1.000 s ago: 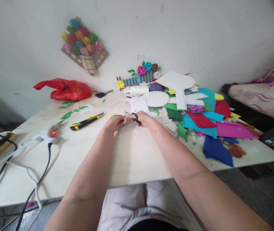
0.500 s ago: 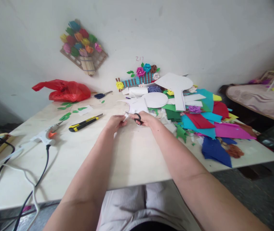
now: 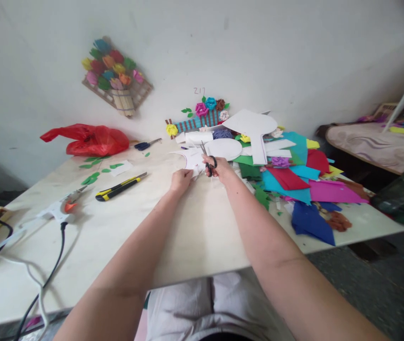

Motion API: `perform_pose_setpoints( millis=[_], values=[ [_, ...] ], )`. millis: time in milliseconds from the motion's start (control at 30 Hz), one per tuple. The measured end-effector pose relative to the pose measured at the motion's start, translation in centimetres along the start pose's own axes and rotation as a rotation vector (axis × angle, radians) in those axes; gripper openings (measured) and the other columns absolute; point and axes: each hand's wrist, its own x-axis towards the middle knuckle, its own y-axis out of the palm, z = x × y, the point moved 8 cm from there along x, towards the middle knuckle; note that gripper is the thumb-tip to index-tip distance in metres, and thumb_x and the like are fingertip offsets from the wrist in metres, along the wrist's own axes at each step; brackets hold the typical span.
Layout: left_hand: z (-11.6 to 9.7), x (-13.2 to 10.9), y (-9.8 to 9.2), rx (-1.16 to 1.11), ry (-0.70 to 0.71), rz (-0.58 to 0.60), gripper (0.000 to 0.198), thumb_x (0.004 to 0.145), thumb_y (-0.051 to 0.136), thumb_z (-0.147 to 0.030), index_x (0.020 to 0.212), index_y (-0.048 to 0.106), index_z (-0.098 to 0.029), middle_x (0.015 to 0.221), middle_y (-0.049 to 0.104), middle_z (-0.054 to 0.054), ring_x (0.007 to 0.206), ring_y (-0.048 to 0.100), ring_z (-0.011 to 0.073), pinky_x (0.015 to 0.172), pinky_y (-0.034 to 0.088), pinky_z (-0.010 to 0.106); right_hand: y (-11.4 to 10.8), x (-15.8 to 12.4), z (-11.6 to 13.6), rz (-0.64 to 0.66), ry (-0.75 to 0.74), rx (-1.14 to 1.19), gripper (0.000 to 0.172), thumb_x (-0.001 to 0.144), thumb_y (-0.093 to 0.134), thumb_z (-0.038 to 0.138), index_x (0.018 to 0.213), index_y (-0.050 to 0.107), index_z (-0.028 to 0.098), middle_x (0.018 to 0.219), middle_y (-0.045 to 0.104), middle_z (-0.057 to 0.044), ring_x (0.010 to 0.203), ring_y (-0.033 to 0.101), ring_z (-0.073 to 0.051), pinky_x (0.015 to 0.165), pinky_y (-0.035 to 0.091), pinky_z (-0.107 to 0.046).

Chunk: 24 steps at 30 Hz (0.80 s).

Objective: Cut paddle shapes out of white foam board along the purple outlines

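Near the middle of the table, my left hand (image 3: 182,181) pinches a small piece of white paper (image 3: 196,170) between thumb and fingers. Close to its right, my right hand (image 3: 219,169) grips black-handled scissors (image 3: 209,162), their blades pointing up and away from me. Just beyond both hands lie a white cut-out with a curved, purple-lined edge (image 3: 189,157) and a white oval (image 3: 227,148). The exact outline of the paper in my left hand is partly hidden by the fingers.
On the left lie a yellow-black utility knife (image 3: 121,186), a glue gun (image 3: 59,208) with cords, blue-handled scissors (image 3: 147,144), green leaf shapes (image 3: 90,178) and a red plastic bag (image 3: 97,140). Coloured sheets (image 3: 285,182) and a dark blue piece (image 3: 311,225) are heaped on the right.
The scissors have turned from pointing left at the paper to pointing upward, away from it. Both hands sit slightly further right, and the view has shifted a little.
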Motion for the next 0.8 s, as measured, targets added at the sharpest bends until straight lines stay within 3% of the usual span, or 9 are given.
perform_pose_setpoints(
  millis=[100, 200, 333, 500, 667, 800],
  values=[
    [-0.7, 0.5, 0.2, 0.085, 0.021, -0.068, 0.023, 0.073, 0.065, -0.021, 0.05, 0.061, -0.018, 0.049, 0.054, 0.001, 0.06, 0.051, 0.0151, 0.062, 0.035, 0.023, -0.3, -0.1, 0.0, -0.055, 0.01, -0.011, 0.043, 0.075, 0.066, 0.055, 0.078, 0.058, 0.013, 0.047, 0.057, -0.001, 0.037, 0.051, -0.007, 0.031, 0.022, -0.016],
    [-0.5, 0.7, 0.3, 0.072, -0.031, -0.123, 0.021, 0.071, 0.067, -0.02, 0.051, 0.061, -0.019, 0.049, 0.054, 0.001, 0.06, 0.051, 0.0159, 0.063, 0.036, 0.024, -0.9, -0.1, -0.1, -0.131, 0.022, -0.05, 0.04, 0.075, 0.067, 0.052, 0.074, 0.057, 0.013, 0.047, 0.057, 0.0, 0.036, 0.05, -0.007, 0.03, 0.022, -0.016],
    [-0.2, 0.5, 0.7, 0.039, -0.091, -0.129, 0.014, 0.069, 0.065, -0.015, 0.056, 0.065, -0.019, 0.056, 0.061, 0.003, 0.064, 0.056, 0.0172, 0.066, 0.039, 0.025, -1.1, 0.3, -0.1, -0.175, -0.002, -0.153, 0.036, 0.071, 0.072, 0.047, 0.078, 0.059, 0.014, 0.05, 0.058, 0.001, 0.04, 0.051, -0.006, 0.035, 0.034, -0.014],
    [-0.7, 0.2, 1.3, 0.071, -0.103, -0.004, 0.014, 0.074, 0.063, -0.021, 0.08, 0.074, -0.015, 0.075, 0.071, 0.008, 0.078, 0.064, 0.0208, 0.075, 0.045, 0.027, -0.2, 0.7, -0.5, -0.104, -0.005, -0.412, 0.043, 0.066, 0.075, 0.05, 0.092, 0.067, 0.016, 0.059, 0.064, 0.0, 0.05, 0.06, -0.011, 0.048, 0.045, -0.018],
    [-1.7, 0.3, -0.5, 0.287, -0.039, -0.13, 0.036, 0.084, 0.053, -0.027, 0.113, 0.068, -0.011, 0.114, 0.068, 0.013, 0.109, 0.059, 0.0234, 0.096, 0.04, 0.029, -1.3, 0.3, 0.6, -0.273, -0.06, -0.709, 0.043, 0.073, 0.063, 0.058, 0.088, 0.073, 0.019, 0.069, 0.07, -0.003, 0.063, 0.066, -0.015, 0.063, 0.048, -0.023],
    [-1.9, -0.1, 1.3, 0.237, -0.059, -0.003, 0.043, 0.091, 0.042, -0.029, 0.125, 0.06, -0.011, 0.121, 0.064, 0.014, 0.116, 0.057, 0.0233, 0.097, 0.039, 0.03, -2.5, -0.4, 1.8, -0.404, -0.082, -0.835, 0.044, 0.076, 0.056, 0.063, 0.086, 0.074, 0.025, 0.076, 0.072, -0.004, 0.081, 0.067, -0.019, 0.073, 0.046, -0.026]
  ],
)
